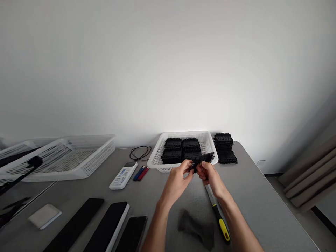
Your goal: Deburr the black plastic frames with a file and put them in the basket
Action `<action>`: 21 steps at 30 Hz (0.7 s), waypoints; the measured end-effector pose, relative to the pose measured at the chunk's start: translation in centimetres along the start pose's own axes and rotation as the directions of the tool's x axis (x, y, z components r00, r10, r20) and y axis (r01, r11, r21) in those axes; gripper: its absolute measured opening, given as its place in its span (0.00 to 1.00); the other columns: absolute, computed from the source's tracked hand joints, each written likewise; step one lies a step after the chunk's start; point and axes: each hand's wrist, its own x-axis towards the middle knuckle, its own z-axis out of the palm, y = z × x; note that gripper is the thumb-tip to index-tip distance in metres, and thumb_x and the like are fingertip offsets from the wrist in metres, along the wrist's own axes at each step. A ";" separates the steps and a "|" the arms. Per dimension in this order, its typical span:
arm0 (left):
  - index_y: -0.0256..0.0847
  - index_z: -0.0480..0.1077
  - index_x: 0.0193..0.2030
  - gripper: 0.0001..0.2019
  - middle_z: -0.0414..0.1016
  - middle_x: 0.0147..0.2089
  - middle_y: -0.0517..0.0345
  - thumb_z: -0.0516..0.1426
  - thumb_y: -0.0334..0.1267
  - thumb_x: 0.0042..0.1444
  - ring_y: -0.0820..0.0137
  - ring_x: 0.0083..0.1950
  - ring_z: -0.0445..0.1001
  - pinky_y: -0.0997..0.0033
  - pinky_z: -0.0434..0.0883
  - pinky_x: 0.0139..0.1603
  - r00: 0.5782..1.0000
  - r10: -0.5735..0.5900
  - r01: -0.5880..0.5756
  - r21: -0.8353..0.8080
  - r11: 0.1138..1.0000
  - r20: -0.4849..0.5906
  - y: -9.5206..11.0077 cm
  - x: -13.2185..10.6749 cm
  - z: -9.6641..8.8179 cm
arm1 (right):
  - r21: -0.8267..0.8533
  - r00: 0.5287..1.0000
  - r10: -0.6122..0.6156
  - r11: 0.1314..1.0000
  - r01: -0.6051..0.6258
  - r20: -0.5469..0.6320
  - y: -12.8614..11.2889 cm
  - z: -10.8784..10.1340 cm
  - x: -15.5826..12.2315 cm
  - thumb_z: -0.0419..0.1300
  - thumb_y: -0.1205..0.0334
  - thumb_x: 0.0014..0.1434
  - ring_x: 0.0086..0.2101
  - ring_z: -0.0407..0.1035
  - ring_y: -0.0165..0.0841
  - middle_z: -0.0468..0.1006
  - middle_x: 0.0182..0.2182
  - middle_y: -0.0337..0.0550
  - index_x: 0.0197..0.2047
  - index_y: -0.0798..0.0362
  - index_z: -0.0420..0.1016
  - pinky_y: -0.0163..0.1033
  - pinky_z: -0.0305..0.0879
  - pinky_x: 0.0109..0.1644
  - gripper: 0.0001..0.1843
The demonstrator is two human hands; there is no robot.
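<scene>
Three dark flat slabs [109, 224] are lying closest to me, in front of the white basket [168, 169] and off to its left. Some dark, blurred material [196, 229] is resting straight in front of the basket, and beside it a tool with a black-and-yellow handle [220, 222] is pointing its metal end towards the basket's right front corner. Farther left of the basket, a whitish square block [45, 215] is sitting alone.

Just before the basket's front rim, I am grasping a black toothed piece [203, 159] tilted in both hands: my left hand [181, 175] is pinching its left end, and my right hand [211, 175] is closing on its lower edge; whether those curled fingers are hiding anything else, I cannot tell.

Left of the basket, a white printed device [123, 176] is lying near a blue stick [139, 173] and a red stick [143, 173]. Black stacks [172, 154] are filling much of the basket. A black cable [140, 153] is coiling just left of it, pale trays [89, 157] are standing farther left, and another black stack [223, 141] is rising just to its right.
</scene>
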 end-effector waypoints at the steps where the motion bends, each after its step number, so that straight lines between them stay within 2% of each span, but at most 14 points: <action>1: 0.44 0.69 0.47 0.10 0.81 0.45 0.54 0.55 0.38 0.59 0.62 0.48 0.80 0.62 0.75 0.52 1.000 -0.009 0.009 -0.021 1.000 -0.012 0.0 0.0 0.0 | -0.062 0.999 -0.042 0.997 0.041 -0.022 -0.2 0.0 -0.4 0.48 0.42 0.58 0.24 0.43 0.28 0.51 0.22 0.33 0.26 0.50 0.57 0.35 0.37 0.25 0.20; 3: 0.43 0.69 0.47 0.11 0.81 0.45 0.53 0.56 0.39 0.58 0.62 0.48 0.80 0.61 0.75 0.52 0.998 -0.037 0.032 -0.078 0.996 -0.060 0.0 0.1 -0.1 | -0.144 0.992 -0.118 0.984 0.110 -0.049 -0.7 -0.4 -1.0 0.47 0.39 0.61 0.24 0.44 0.28 0.52 0.23 0.33 0.27 0.50 0.59 0.35 0.40 0.25 0.23; 5: 0.41 0.68 0.46 0.12 0.80 0.46 0.50 0.57 0.42 0.58 0.61 0.48 0.80 0.61 0.75 0.51 0.990 -0.071 0.051 -0.161 0.986 -0.125 -0.2 0.3 0.0 | -0.172 0.974 -0.199 0.969 0.179 -0.104 -1.0 -0.9 -1.2 0.51 0.39 0.60 0.25 0.46 0.28 0.53 0.23 0.33 0.28 0.50 0.60 0.35 0.42 0.26 0.22; 8: 0.39 0.66 0.50 0.19 0.80 0.48 0.46 0.59 0.47 0.56 0.59 0.49 0.79 0.60 0.76 0.49 0.973 -0.146 0.076 -0.346 0.935 -0.179 -0.6 0.5 0.1 | -0.208 0.903 -0.324 0.940 0.272 -0.283 -0.9 -1.7 -0.8 0.61 0.43 0.55 0.26 0.49 0.29 0.54 0.24 0.32 0.33 0.49 0.63 0.35 0.47 0.28 0.19; 10: 0.39 0.64 0.55 0.27 0.78 0.51 0.43 0.62 0.50 0.52 0.57 0.51 0.78 0.60 0.77 0.47 0.961 -0.201 0.089 -0.470 0.878 -0.192 -0.8 0.6 0.3 | -0.240 0.874 -0.344 0.932 0.273 -0.344 -0.5 -2.0 -0.1 0.65 0.45 0.52 0.26 0.50 0.29 0.55 0.24 0.32 0.37 0.50 0.65 0.35 0.49 0.29 0.20; 13: 0.42 0.64 0.58 0.32 0.76 0.55 0.44 0.65 0.49 0.48 0.56 0.54 0.76 0.61 0.77 0.47 0.952 -0.236 0.081 -0.582 0.810 -0.196 -0.8 0.6 0.6 | -0.257 0.911 -0.306 0.937 0.236 -0.277 0.1 -2.2 1.0 0.64 0.43 0.52 0.24 0.48 0.28 0.53 0.22 0.31 0.31 0.50 0.63 0.35 0.48 0.28 0.21; 16: 0.41 0.65 0.57 0.32 0.77 0.54 0.45 0.67 0.47 0.45 0.57 0.54 0.76 0.61 0.76 0.48 0.968 -0.209 0.089 -0.591 0.802 -0.138 -0.6 0.5 0.6 | -0.232 0.921 -0.294 0.944 0.237 -0.255 0.5 -2.5 1.6 0.63 0.41 0.52 0.24 0.46 0.27 0.52 0.21 0.31 0.25 0.50 0.58 0.35 0.47 0.27 0.24; 19: 0.39 0.68 0.54 0.29 0.79 0.51 0.44 0.66 0.50 0.47 0.56 0.52 0.77 0.62 0.77 0.46 0.972 -0.213 0.128 -0.525 0.841 -0.103 -0.6 0.5 0.2 | -0.212 0.873 -0.330 0.940 0.268 -0.360 0.6 -3.3 1.8 0.66 0.42 0.49 0.24 0.49 0.27 0.56 0.21 0.32 0.25 0.51 0.62 0.35 0.48 0.27 0.23; 21: 0.37 0.71 0.51 0.28 0.80 0.47 0.44 0.63 0.55 0.49 0.55 0.50 0.78 0.63 0.77 0.43 0.960 -0.249 0.161 -0.470 0.868 -0.131 -0.8 0.5 -0.2 | -0.213 0.847 -0.335 0.939 0.268 -0.413 0.6 -4.0 1.7 0.66 0.42 0.48 0.24 0.51 0.28 0.58 0.21 0.33 0.28 0.52 0.67 0.35 0.48 0.27 0.22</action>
